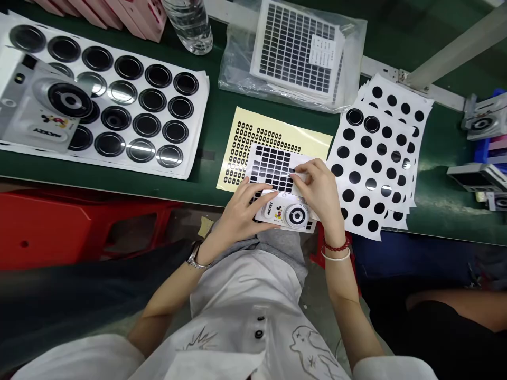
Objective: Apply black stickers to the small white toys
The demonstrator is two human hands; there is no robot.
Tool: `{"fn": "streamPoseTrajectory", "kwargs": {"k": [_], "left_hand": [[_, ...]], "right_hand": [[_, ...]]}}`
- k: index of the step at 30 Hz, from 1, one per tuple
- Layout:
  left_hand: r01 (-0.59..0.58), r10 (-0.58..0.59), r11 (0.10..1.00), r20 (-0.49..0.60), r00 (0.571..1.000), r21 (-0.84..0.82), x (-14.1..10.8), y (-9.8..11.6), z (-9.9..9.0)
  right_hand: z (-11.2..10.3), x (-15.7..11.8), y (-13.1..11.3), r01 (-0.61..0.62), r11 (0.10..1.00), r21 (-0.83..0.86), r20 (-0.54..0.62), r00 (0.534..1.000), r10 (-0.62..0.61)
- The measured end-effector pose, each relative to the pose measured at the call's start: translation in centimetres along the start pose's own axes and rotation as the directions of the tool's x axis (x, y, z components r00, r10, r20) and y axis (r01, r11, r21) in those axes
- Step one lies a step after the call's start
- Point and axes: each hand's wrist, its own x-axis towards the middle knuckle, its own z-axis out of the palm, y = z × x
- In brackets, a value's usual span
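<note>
A white toy-like camera (273,210) with a round black-and-white lens and a cartoon mouse print lies in my left hand (247,208), fingers closed around its left end. Behind it is a white sheet of small black rectangular stickers (273,164), part of which shows below the camera too. My right hand (317,184) pinches with thumb and forefinger at a small black sticker (292,171) at the sheet's right side. Under that sheet lies a yellow sheet of small black oval stickers (237,150).
At left, another camera (51,108) rests on sheets of large black ring stickers (152,100). Sheets of black dots (364,171) lie right. A plastic bag (233,68) with sticker sheets and a clear bottle (192,26) stand behind. More cameras (481,177) sit far right; a red stool (47,227) is left.
</note>
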Motion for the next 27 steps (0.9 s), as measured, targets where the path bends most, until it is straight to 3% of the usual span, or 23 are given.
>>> {"fn": "streamPoseTrajectory", "kwargs": {"k": [8, 20, 27], "left_hand": [[-0.014, 0.013, 0.999, 0.010, 1.000, 0.051, 0.0, -0.1, 0.1], [-0.011, 0.011, 0.999, 0.018, 1.000, 0.047, -0.2, -0.2, 0.1], [0.004, -0.004, 0.999, 0.000, 1.000, 0.048, -0.2, -0.2, 0.2]], "right_hand": [[1.9, -0.7, -0.9, -0.158, 0.986, 0.056, -0.183, 0.969, 0.165], [1.9, -0.4, -1.2, -0.144, 0.989, 0.013, -0.159, 0.977, 0.145], [2.3, -0.1, -1.3, -0.212, 0.977, -0.009, -0.158, 0.965, 0.208]]}}
